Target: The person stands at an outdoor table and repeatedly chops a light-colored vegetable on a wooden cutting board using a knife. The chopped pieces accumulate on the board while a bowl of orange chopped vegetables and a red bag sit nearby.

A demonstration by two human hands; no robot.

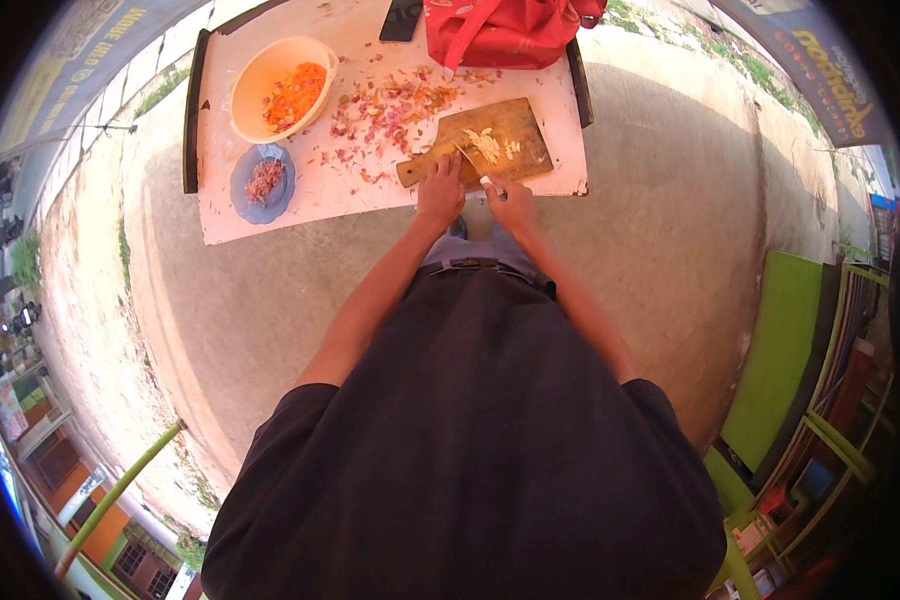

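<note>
A wooden cutting board [529, 131] lies at the near right part of a pale table [217, 217]. My right hand [514, 204] is closed around the handle of a knife [471, 163], whose blade points up and left over the board. My left hand [442, 187] rests on the board's near edge, close to the blade; whether its fingertips hold a small piece I cannot tell. Pale sliced pieces [484, 145] lie on the board right of the blade, with a smaller group [511, 149] beside them.
Reddish peels [390, 112] are scattered mid-table. Left stand a cream plastic bowl [244, 94] with shredded orange food and a blue dish [276, 210] with chopped pinkish pieces. A red bag [487, 37] and a dark phone [400, 21] lie at the far edge.
</note>
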